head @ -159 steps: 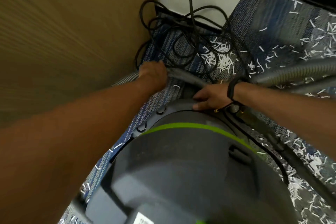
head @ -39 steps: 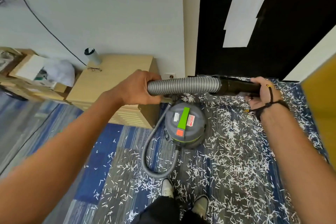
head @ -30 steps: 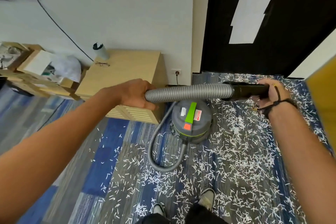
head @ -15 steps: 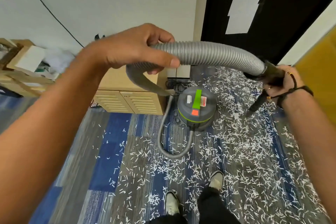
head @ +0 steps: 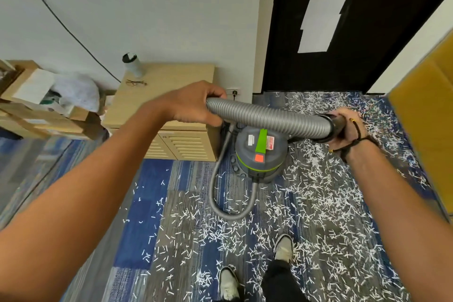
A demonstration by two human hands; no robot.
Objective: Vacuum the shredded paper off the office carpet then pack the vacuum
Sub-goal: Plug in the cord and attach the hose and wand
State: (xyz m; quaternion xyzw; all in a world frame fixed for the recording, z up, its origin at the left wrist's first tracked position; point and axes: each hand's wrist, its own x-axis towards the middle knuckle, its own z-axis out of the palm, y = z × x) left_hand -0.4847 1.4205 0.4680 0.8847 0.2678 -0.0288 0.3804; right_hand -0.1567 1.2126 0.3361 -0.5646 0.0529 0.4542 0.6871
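Observation:
A grey canister vacuum (head: 261,154) with a green handle and an orange switch stands on the blue-grey carpet (head: 157,203). Its ribbed grey hose (head: 269,117) stretches between my hands and loops down to the canister's front. My left hand (head: 196,103) grips the hose at its left end. My right hand (head: 344,127) grips the black cuff at the hose's other end. White shredded paper (head: 318,203) lies scattered thickly over the carpet, mostly right of and in front of the vacuum.
A low wooden cabinet (head: 166,110) stands against the wall left of the vacuum, with a tumbler (head: 132,64) and glasses on it. Cardboard boxes (head: 31,105) sit at left, a yellow panel (head: 429,117) at right, a black door (head: 343,24) behind. My feet (head: 255,274) are below.
The hose has come down from a raised arch to a nearly level line. My left hand moved lower and further from the camera; my right hand still holds the black cuff.

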